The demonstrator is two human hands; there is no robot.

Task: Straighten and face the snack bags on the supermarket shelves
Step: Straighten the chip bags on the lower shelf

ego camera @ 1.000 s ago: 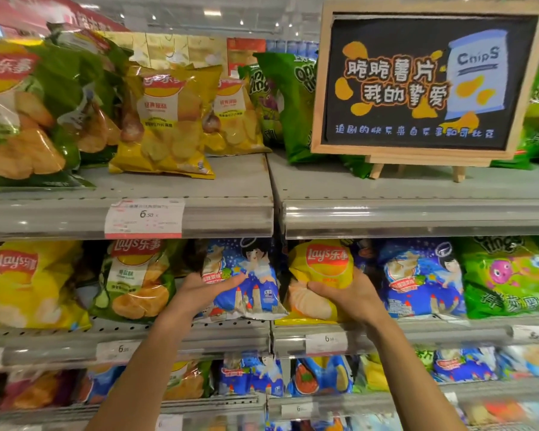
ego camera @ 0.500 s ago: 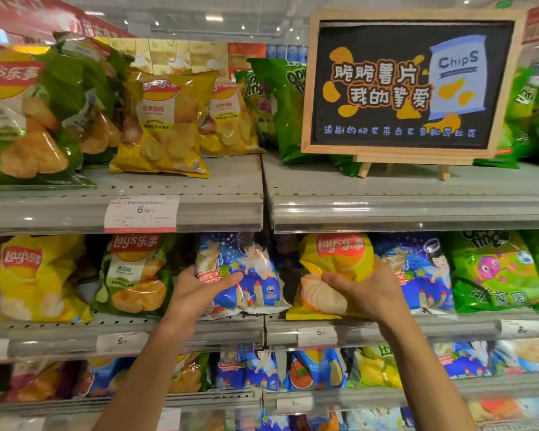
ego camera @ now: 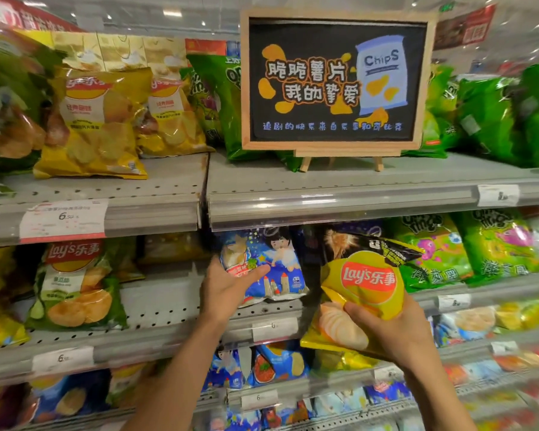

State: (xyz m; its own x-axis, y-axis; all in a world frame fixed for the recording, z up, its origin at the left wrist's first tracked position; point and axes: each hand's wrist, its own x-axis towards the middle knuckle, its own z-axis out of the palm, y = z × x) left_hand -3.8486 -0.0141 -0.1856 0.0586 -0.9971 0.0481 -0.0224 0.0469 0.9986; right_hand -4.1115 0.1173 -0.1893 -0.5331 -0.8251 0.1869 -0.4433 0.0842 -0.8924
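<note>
Head view, the only one supplied. We take the wood-framed chalkboard sign (ego camera: 336, 80) on the upper shelf as our landmark.

Below the sign and slightly to its right, the right hand (ego camera: 395, 331) grips the glossy yellow Lay's crisp bag (ego camera: 360, 301), fingers and thumb curled round its lower part. Half a second ago this bag stood on the middle shelf (ego camera: 156, 309) among its neighbours; it is now lifted clear of the shelf edge, out in front of the price rail and tilted. A dark-topped bag (ego camera: 377, 244) shows behind it in the vacated slot.

Below the sign's left edge, the left hand (ego camera: 227, 287) holds the blue foil snack bag with the cartoon angel (ego camera: 268, 265), thumb pressed across its front, the other fingers behind it. That bag has shifted rightward along the shelf and stands nearly upright, its base on the shelf.

We judge the yellow bag misplaced among the blue stock and in the course of being removed. The bare stretch of shelf left of the blue bag, beside the green Lay's bag (ego camera: 75, 287), remains unfaced.
</note>
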